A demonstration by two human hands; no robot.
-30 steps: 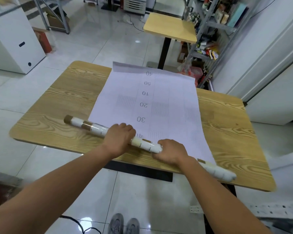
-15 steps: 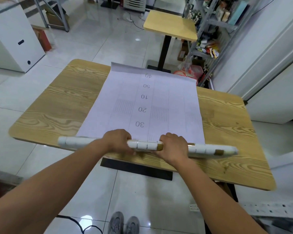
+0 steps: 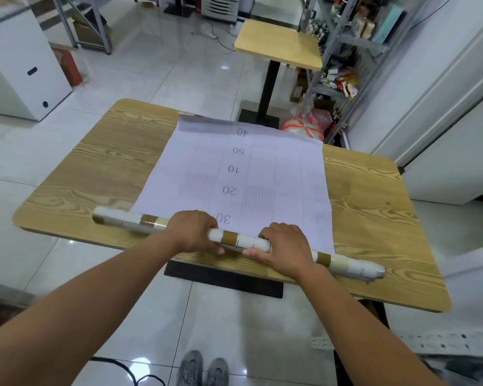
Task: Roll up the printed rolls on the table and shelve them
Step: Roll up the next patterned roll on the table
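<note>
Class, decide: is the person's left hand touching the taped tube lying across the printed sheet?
Touching. The head view shows the left hand wrapped over the taped tube, fingers on top and thumb along its near side, with no gap.

The surface [image 3: 95, 168] is light tan wood with a darker brown grain that runs in long waves and rings. The printed sheet [image 3: 262, 174] is very pale, white with a lilac tint. It carries grey numbers in one column and blocks of thin grey lines. The roll [image 3: 243, 240] is white with brown bands and some cream bands. The base plate [image 3: 223, 280] is black. The floor [image 3: 179, 79] is glossy tile, pale grey-white. The small table [image 3: 279, 43] has a yellow top and a black post. The shoes [image 3: 204, 369] are grey. The cabinet [image 3: 20, 65] is white with small black marks.
</note>
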